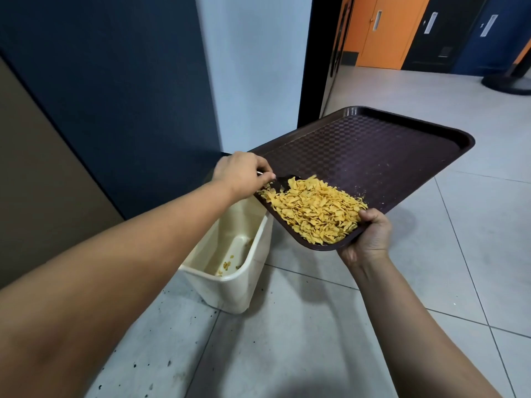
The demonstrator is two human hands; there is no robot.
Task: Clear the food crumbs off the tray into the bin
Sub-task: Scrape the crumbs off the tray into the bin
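1. Over on the left, a dark blue wall panel (115, 81) runs back beside a brownish surface at the picture's edge, with a pale wall section (253, 67) next to it.
2. Below that, the cream bin (230, 265) stands on the grey tiled floor (287, 340), open at the top, with a few yellow bits lying at its bottom.
3. The person's left hand (241, 173) reaches out above the bin, fingers curled round the handle of a dark scraper (283, 182); the tool's blade rests at the left edge of the crumb heap.
4. The food crumbs (313, 209), yellow flakes, are heaped in the near-left corner of the tray, right at its rim and just above the mouth of the bin.
5. The brown tray (388, 156) is held off the floor and tilted, its crumb-laden corner lowest and toward the bin; the rest of its patterned surface carries only scattered specks.
6. The right hand (369, 239) grips the tray's near edge from beneath, thumb hooked over the rim beside the flakes.
7. Further right and behind, an open doorway shows an orange door (385, 30), dark doors beside it, and a black round base (508, 81) on the floor.
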